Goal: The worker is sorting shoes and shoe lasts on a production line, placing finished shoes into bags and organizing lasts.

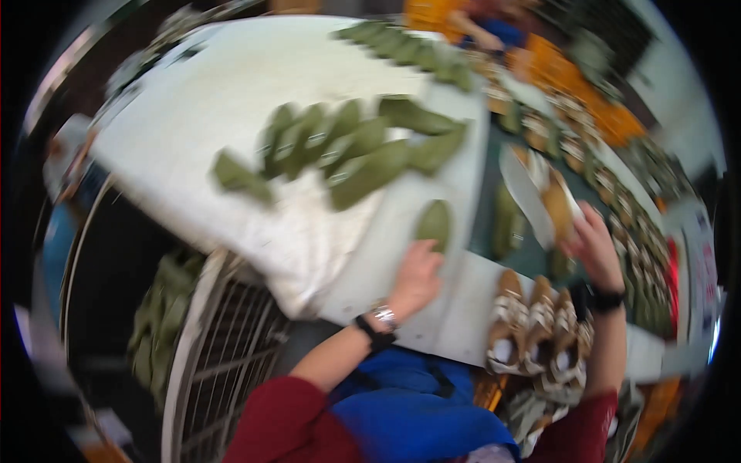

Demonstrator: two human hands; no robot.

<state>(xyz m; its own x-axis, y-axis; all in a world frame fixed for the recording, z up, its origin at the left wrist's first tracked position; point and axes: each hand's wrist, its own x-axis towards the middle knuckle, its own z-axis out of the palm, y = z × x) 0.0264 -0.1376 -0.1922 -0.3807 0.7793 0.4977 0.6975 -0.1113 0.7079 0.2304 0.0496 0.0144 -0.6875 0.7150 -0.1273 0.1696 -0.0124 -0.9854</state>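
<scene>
My left hand (417, 279) is low over the pale table, its fingers curled at the near end of an olive-green shoe last (434, 222). Motion blur softens the fingertips there. Raised over the dark belt, my right hand (596, 245) grips a tan shoe (557, 207) with a whitish sole (526, 197) turned toward the left. A loose group of similar olive lasts (370, 171) lies beyond my left hand. Several tan sandals with pale straps (507, 316) stand in a row just nearer than my right hand.
A dark conveyor belt (488, 224) carries more sandals and lasts along the right. More lasts (401, 48) line the table's far edge. At lower left are a wire-sided cart (231, 355) and a heap of olive pieces (166, 309). Another person (494, 31) sits beside orange crates (552, 81).
</scene>
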